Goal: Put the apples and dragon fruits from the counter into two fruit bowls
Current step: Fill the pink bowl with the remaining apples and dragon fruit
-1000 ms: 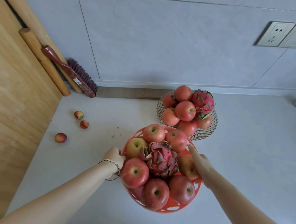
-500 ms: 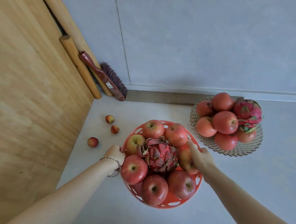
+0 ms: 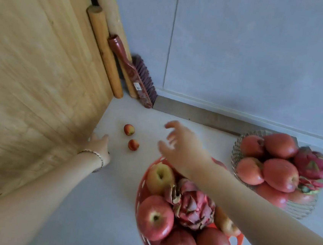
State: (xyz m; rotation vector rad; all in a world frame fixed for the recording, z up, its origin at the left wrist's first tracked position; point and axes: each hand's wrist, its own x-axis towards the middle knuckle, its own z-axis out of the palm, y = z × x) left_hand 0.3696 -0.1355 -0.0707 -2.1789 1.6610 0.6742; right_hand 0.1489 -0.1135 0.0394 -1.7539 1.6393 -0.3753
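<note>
Both hands are open and hold nothing, reaching for the two small red apples point(image 3: 131, 137) on the grey counter point(image 3: 92, 205); the round orange plastic bowl point(image 3: 141, 188) is already piled full

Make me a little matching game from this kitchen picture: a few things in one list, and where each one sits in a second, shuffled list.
Things:
1. brush
2. orange bowl
3. wire bowl
4. two small fruits

Places:
A. at the right, near the wall, piled with apples and a dragon fruit
B. loose on the counter, between the left hand and the right hand
C. leaning in the corner beside the wooden rolling pin
D. nearest the camera, under the right forearm

Pairs: 1-C, 2-D, 3-A, 4-B
</note>
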